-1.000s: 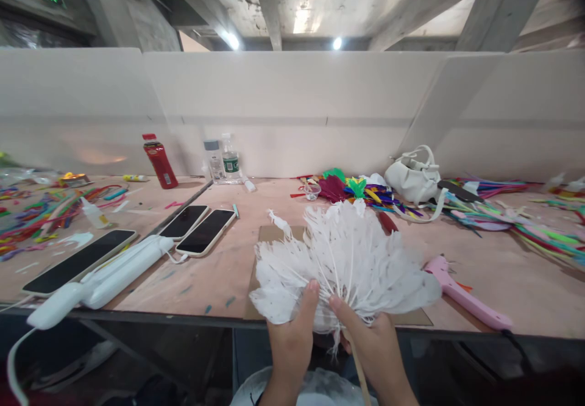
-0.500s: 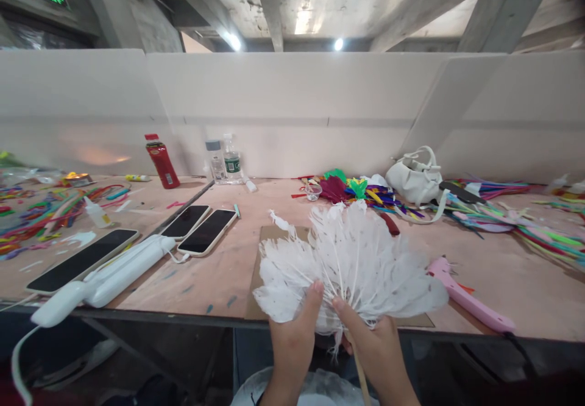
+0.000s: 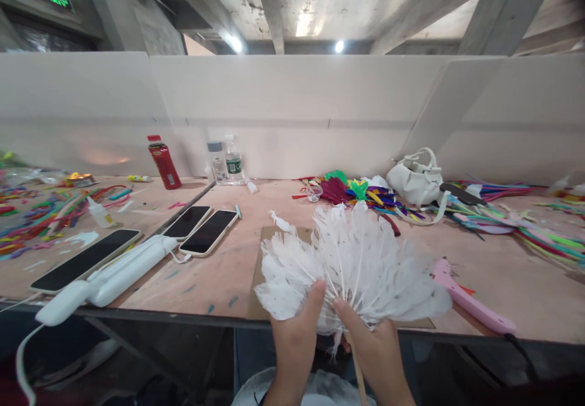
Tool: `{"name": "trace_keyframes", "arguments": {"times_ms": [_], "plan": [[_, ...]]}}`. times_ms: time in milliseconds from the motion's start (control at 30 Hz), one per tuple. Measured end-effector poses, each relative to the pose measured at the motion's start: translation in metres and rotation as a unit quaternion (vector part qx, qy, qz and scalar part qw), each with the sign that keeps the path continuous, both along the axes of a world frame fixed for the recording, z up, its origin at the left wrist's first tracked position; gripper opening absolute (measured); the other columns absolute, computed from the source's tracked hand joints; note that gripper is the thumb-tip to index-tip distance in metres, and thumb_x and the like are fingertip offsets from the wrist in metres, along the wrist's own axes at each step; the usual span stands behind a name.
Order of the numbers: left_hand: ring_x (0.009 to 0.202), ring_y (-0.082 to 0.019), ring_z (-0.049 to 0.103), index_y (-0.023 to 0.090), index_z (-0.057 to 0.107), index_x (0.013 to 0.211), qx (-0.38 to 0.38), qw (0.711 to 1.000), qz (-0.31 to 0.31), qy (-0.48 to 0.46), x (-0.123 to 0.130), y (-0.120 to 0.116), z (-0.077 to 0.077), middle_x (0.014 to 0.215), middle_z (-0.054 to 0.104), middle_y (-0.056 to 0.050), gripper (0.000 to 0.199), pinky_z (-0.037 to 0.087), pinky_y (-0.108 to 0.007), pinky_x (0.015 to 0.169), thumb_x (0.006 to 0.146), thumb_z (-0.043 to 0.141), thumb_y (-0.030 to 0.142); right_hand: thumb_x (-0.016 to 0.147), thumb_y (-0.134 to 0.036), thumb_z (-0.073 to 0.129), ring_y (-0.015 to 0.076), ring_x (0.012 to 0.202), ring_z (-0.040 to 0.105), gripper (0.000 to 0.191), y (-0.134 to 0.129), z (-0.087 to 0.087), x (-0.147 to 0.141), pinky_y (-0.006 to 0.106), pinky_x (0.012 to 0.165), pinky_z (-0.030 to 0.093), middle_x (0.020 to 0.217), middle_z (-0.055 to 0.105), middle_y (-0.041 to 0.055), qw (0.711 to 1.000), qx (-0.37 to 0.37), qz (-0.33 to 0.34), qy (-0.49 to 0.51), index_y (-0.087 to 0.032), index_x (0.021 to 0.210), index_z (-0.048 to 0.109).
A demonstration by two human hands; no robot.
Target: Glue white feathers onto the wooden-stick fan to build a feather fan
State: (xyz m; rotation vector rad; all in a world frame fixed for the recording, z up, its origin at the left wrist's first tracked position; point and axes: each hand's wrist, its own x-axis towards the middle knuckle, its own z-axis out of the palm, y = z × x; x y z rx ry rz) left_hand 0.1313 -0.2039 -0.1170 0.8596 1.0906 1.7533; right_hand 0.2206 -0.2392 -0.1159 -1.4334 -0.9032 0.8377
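A white feather fan is spread out over the near edge of the table, its quills meeting low in the middle. My left hand grips its left part, thumb pressed on the feathers and the other fingers hidden behind. My right hand pinches the fan near the base, its thumb lying on the quills. From the base a thin wooden stick runs down beside my right palm. Under the fan lies a brown cardboard sheet. A small white feather tuft rests beyond it.
A pink glue gun lies right of the fan. Phones and a white corded device are at left. Bottles stand at the back. Coloured feathers, a white handbag and coloured strips lie at back right.
The whole view has shifted very slightly. Both hands keep the same hold on the fan, which looks almost unmoved.
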Motion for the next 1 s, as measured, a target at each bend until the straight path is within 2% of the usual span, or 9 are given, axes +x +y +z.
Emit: {"name": "trace_keyframes", "arguments": {"times_ms": [133,300,533,667,767,867,1000], "plan": [[0.128,-0.035,0.065,0.018,0.070,0.127,0.005,1.000,0.008,0.000,0.0012,-0.0005,0.0017,0.123,0.076,-0.014,0.059,0.055,-0.046,0.107,0.073,0.088,0.035,0.076,-0.055,0.069,0.0196,0.046,0.056,0.050,0.0000,-0.0029,-0.0009,0.031,0.054,0.046,0.041,0.055,0.0016,1.000,-0.005,-0.011,-0.015,-0.022,0.042,0.054],[0.129,-0.036,0.064,0.017,0.068,0.129,0.013,1.000,0.003,-0.001,0.0008,0.0006,-0.0014,0.124,0.076,-0.014,0.063,0.051,-0.048,0.111,0.073,0.089,0.038,0.078,-0.055,0.067,0.0221,0.053,0.061,0.049,-0.0027,-0.0037,-0.0022,0.032,0.057,0.047,0.047,0.060,0.0025,0.999,-0.016,-0.020,-0.022,-0.023,0.044,0.056],[0.133,-0.036,0.061,0.017,0.064,0.134,0.004,1.000,0.009,0.002,0.0006,0.0003,-0.0008,0.129,0.074,-0.015,0.069,0.052,-0.046,0.111,0.073,0.089,0.037,0.081,-0.050,0.065,0.0217,0.059,0.060,0.040,-0.0042,0.0006,0.0031,0.035,0.069,0.048,0.052,0.061,0.0014,0.998,0.018,0.016,-0.051,-0.023,0.051,0.061],[0.136,-0.036,0.058,0.017,0.066,0.132,-0.003,1.000,0.019,-0.004,0.0015,-0.0012,0.0023,0.127,0.075,-0.014,0.067,0.054,-0.045,0.109,0.071,0.090,0.034,0.080,-0.051,0.068,0.0220,0.061,0.060,0.042,-0.0032,-0.0003,0.0052,0.034,0.068,0.046,0.055,0.062,0.0021,0.999,0.014,0.031,-0.025,-0.024,0.051,0.058],[0.137,-0.034,0.057,0.016,0.070,0.126,-0.007,1.000,0.011,-0.004,0.0012,-0.0016,0.0025,0.125,0.076,-0.012,0.059,0.052,-0.044,0.112,0.072,0.089,0.032,0.079,-0.053,0.070,0.0223,0.062,0.061,0.044,-0.0023,-0.0014,0.0047,0.033,0.067,0.047,0.054,0.061,0.0014,0.999,0.009,0.035,0.013,-0.024,0.049,0.055],[0.135,-0.032,0.059,0.017,0.070,0.126,0.000,1.000,0.001,-0.004,0.0000,-0.0012,0.0004,0.127,0.075,-0.011,0.056,0.051,-0.043,0.113,0.074,0.088,0.033,0.077,-0.051,0.072,0.0223,0.061,0.061,0.043,-0.0005,-0.0029,0.0037,0.034,0.069,0.050,0.051,0.059,0.0005,0.999,0.030,0.033,0.028,-0.024,0.048,0.056],[0.132,-0.033,0.061,0.016,0.065,0.135,0.011,1.000,-0.002,0.014,-0.0011,-0.0001,-0.0035,0.130,0.073,-0.013,0.064,0.052,-0.044,0.112,0.077,0.086,0.034,0.077,-0.049,0.073,0.0248,0.068,0.064,0.040,0.0021,-0.0044,0.0038,0.036,0.075,0.054,0.054,0.063,0.0023,0.996,0.079,0.024,0.019,-0.022,0.049,0.063]]}}
